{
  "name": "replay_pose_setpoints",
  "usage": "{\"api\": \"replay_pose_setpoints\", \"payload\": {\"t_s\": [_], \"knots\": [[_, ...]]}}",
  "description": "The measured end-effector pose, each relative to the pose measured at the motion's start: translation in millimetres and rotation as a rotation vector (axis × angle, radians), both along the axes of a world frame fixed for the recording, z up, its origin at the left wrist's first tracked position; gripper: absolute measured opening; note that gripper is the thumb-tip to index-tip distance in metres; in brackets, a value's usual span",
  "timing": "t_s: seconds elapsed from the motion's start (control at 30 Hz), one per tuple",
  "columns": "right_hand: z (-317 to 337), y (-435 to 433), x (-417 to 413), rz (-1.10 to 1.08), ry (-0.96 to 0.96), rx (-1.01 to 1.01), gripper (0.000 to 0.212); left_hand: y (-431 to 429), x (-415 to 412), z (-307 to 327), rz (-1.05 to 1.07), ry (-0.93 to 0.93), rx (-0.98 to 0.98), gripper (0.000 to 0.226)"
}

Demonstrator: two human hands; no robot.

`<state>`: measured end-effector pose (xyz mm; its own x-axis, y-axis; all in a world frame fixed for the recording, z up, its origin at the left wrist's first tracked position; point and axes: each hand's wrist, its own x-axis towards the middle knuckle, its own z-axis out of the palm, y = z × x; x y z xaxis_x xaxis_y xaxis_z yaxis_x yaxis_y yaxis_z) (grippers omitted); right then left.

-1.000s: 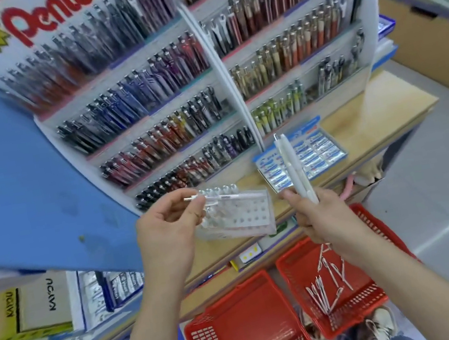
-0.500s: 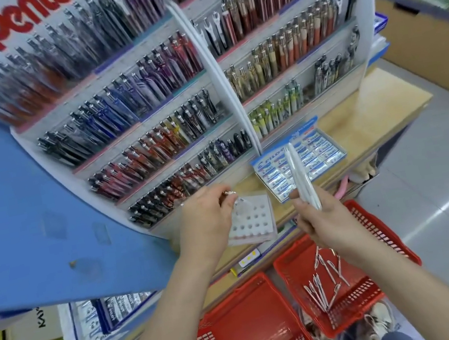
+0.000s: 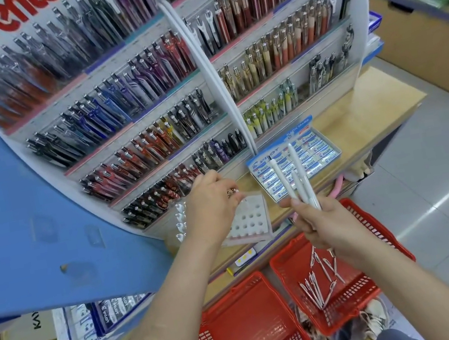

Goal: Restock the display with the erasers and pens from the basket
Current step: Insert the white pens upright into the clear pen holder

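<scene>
- Right hand (image 3: pixel 325 224): clenched round the lower ends of a bundle of white pens (image 3: pixel 298 180).
- Long axis of the bundle: slanting up and away from that hand, leaning slightly left, free ends over the eraser box (image 3: pixel 316 150).
- Left hand (image 3: pixel 211 205): fingers curled over the far-left part of the pen holder (image 3: pixel 251 220), apparently gripping its edge. Something small and metallic at the fingertips, not identifiable.
- Holder: on or just above the tabletop (image 3: pixel 358 119), contact not discernible. Unfilled holes exposed just left of the right hand and slightly beyond it.
- Judged: right hand nearer the open holes; bundle to be swung left and stood end-down over them.
- Remaining stock: loose pens (image 3: pixel 321 281) in the red basket (image 3: pixel 385 237), directly below the right hand.
</scene>
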<state>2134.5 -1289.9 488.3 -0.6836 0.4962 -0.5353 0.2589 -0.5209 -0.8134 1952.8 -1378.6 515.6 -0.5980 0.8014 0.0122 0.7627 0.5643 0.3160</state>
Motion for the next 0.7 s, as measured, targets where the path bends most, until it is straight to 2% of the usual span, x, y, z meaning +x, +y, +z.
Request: {"api": "replay_pose_setpoints", "payload": {"t_s": [0.27, 0.33, 0.4, 0.5, 0.57, 0.7], "knots": [[4, -1, 2, 0.088, 0.023, -0.028, 0.028, 0, -3, -4, -0.024, 0.079, -0.090, 0.035], [7, -2, 2, 0.114, 0.042, -0.032, 0.028, -1, -1, -1, 0.005, 0.054, -0.042, 0.037], [10, -1, 2, 0.156, 0.052, -0.012, 0.027, -2, 6, 10, 0.089, -0.094, 0.090, 0.033], [15, 0, 1, 0.247, 0.028, 0.068, 0.026, -4, 19, 33, 0.204, -0.582, 0.302, 0.012], [18, -1, -1, 0.302, 0.029, 0.105, 0.026, -7, 27, 43, 0.279, -0.818, 0.363, 0.007], [21, -4, -3, 0.372, 0.025, 0.124, 0.029, -18, 25, 48, 0.382, -0.946, 0.427, 0.010]]}}
